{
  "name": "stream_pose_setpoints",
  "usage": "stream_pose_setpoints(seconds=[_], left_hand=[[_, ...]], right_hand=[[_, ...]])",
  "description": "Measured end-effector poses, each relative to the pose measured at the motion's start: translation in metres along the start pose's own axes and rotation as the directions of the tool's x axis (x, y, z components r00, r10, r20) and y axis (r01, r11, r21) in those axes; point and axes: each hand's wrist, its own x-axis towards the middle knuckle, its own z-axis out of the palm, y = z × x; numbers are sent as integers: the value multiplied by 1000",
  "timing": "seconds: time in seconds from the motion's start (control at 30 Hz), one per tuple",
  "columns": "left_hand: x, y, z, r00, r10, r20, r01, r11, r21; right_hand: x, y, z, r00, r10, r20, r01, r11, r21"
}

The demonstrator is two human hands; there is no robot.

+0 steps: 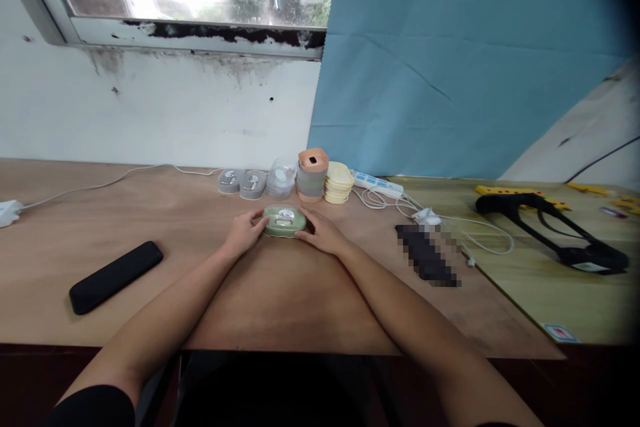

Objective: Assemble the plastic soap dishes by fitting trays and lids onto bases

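A small green oval plastic box (285, 221) with a white sticker on its top rests on the brown table in front of me. My left hand (245, 232) grips its left end, with the thumb near the front edge. On the opposite end my right hand (323, 232) is closed around the box, fingers behind and thumb at the front. Just behind it stand two grey lidded boxes (253, 184), clear plastic pieces (281, 178), a stack of grey and orange pieces (313, 175), and a stack of pale yellow pieces (339, 183).
A black phone (116, 277) lies at left on the table (280, 307). To the right are a white power strip (377, 185), tangled white cables, a blurred-out dark item (427, 255) and a black strap frame (550, 230). A wall with a blue sheet (425, 67) closes off the back.
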Motion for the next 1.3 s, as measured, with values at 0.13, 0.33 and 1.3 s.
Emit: stream_pose_setpoints(seconds=[0.13, 0.33, 1.3], left_hand=[[-1, 2, -1, 1000, -11, 12, 11, 1000, 7], [-1, 5, -3, 999, -28, 17, 27, 999, 20], [-22, 43, 7, 862, 445, 241, -504, 715, 485]], right_hand=[[0, -1, -1, 1000, 17, 15, -18, 1000, 16], [0, 0, -1, 999, 32, 15, -33, 999, 34], [0, -10, -1, 1000, 12, 17, -13, 996, 84]])
